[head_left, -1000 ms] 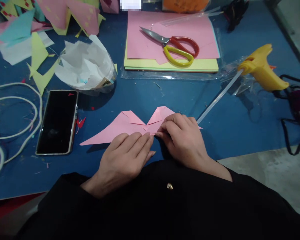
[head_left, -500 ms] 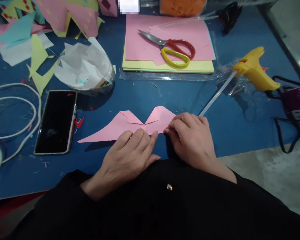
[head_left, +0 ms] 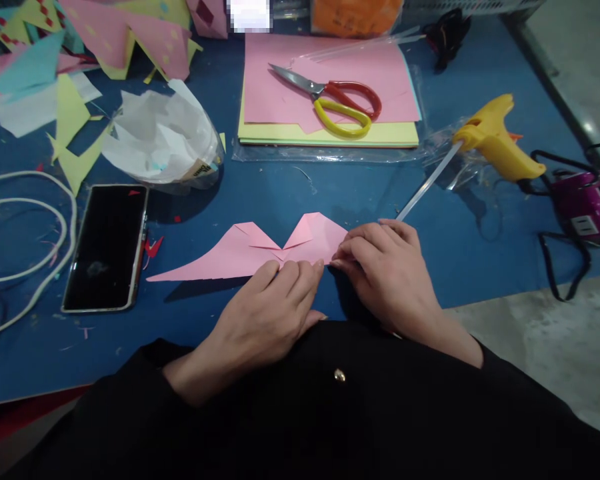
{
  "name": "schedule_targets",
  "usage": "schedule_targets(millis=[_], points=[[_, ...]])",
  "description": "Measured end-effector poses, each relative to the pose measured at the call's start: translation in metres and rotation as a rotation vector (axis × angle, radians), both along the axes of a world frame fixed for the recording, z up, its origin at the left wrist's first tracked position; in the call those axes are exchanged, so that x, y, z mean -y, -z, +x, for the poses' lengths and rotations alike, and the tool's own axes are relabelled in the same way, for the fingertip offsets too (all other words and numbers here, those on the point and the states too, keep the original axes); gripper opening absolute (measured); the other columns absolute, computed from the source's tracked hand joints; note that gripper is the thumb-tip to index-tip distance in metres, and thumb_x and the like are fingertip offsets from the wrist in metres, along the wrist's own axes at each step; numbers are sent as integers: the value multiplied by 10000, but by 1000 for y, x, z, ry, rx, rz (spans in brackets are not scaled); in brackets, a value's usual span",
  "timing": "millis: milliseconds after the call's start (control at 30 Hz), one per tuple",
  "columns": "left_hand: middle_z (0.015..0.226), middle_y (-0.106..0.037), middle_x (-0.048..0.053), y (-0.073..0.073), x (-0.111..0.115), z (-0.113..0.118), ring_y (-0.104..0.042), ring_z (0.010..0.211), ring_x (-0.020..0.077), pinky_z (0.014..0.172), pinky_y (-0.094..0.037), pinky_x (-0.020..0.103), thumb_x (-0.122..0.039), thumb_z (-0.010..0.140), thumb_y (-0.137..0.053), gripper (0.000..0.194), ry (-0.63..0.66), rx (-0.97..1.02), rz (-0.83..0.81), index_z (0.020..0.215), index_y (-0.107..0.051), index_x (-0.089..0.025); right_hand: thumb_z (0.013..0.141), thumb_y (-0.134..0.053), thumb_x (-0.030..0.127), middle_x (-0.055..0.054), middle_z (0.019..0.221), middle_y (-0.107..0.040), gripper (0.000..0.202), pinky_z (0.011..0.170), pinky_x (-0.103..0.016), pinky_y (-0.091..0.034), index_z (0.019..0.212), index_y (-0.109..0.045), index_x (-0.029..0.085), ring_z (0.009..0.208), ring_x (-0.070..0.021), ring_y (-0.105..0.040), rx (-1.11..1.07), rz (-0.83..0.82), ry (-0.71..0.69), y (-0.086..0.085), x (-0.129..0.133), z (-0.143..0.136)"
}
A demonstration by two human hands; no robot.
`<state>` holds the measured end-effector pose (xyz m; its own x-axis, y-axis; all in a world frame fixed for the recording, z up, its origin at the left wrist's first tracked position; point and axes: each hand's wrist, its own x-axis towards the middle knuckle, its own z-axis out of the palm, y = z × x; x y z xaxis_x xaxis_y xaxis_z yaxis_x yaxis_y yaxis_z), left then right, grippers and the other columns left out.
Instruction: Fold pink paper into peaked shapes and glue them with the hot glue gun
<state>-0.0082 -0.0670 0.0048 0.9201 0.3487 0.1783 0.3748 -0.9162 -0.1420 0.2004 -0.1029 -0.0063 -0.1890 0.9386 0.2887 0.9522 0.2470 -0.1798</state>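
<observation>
A folded pink paper with two pointed wings lies along the near side of the table, its long tip towards the left. Two small folds flank a V-shaped notch in its upper edge. The curled fingers of my left hand are closed over its near edge, just below the notch, with the thumb lower down. My right hand pinches the paper near its right end, thumb against fingers. That end is hidden behind the right hand.
Scissors lie on stacked coloured paper at the back. A yellow glue gun with its glue stick is at right, near a purple power adapter. At left are a phone, a white cable and a scrap-filled bowl.
My left hand has slid slightly right along the paper's near edge, fingers closer to my right hand. The right hand keeps its pinch. The whole view has shifted a little.
</observation>
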Motion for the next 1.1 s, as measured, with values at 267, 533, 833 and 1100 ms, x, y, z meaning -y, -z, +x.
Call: schedule_targets(millis=[267,533,833,1100], points=[[1042,-708,132,0,-1,2,-594,882,256,791,-434,376,-421,1001,-470,541,30,-1,45,1307,-607,3,934,-640,276,15,903,-734,93,1114,-454,-327,857,-678,238,833,-171,-647,-37,133,-13,8,3,16],[1013,-712,128,-2,0,4,-599,885,244,921,-449,394,-382,1018,-423,525,35,-18,96,1284,-621,26,903,-633,212,-20,885,-694,100,1080,-467,-372,818,-686,210,863,-201,-629,-88,39,33,2,-2,12],[916,-676,93,-3,-3,9,-587,816,233,1038,-440,450,-445,1015,-409,585,64,-48,129,1369,-565,-6,898,-618,192,-21,897,-686,117,1104,-494,-344,825,-707,213,909,-213,-635,-62,-51,39,-10,-2,10],[926,-685,114,-1,-2,11,-588,797,240,1045,-457,468,-435,1008,-412,573,66,-29,141,1324,-605,2,939,-560,238,-10,912,-703,156,1128,-454,-306,824,-666,232,913,-190,-611,-44,-13,59,-3,-1,5]])
